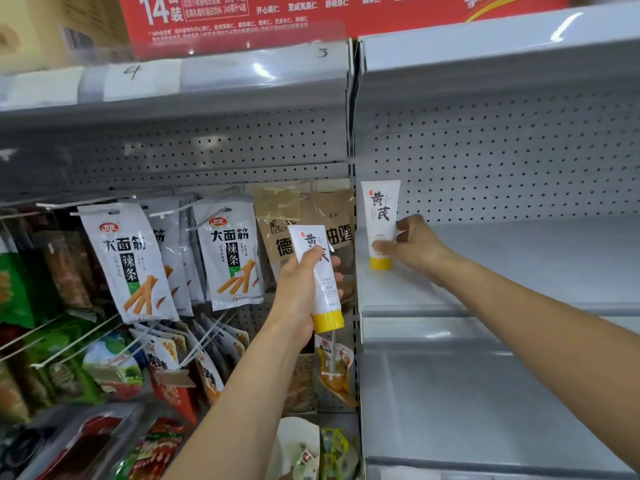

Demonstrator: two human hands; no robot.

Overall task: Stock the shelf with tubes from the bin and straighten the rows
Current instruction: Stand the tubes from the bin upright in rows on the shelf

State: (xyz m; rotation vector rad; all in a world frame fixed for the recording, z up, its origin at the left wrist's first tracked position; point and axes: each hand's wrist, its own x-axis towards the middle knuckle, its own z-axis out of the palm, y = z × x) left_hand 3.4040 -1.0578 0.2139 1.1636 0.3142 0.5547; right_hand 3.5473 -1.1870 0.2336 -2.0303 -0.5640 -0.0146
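My right hand (414, 242) grips a white tube with a yellow cap (380, 216) that stands cap-down at the far left of the grey shelf (519, 258). My left hand (301, 289) holds a second, identical tube (320, 278) in the air, cap down and slightly tilted, just left of the shelf's upright post. The bin is out of view.
Left of the post, snack packets (128, 265) hang on wire pegs from a perforated back panel. A brown packet (311, 220) hangs behind my left hand. Another grey shelf (467, 410) lies below, and a shelf edge with price strips (207, 74) runs overhead.
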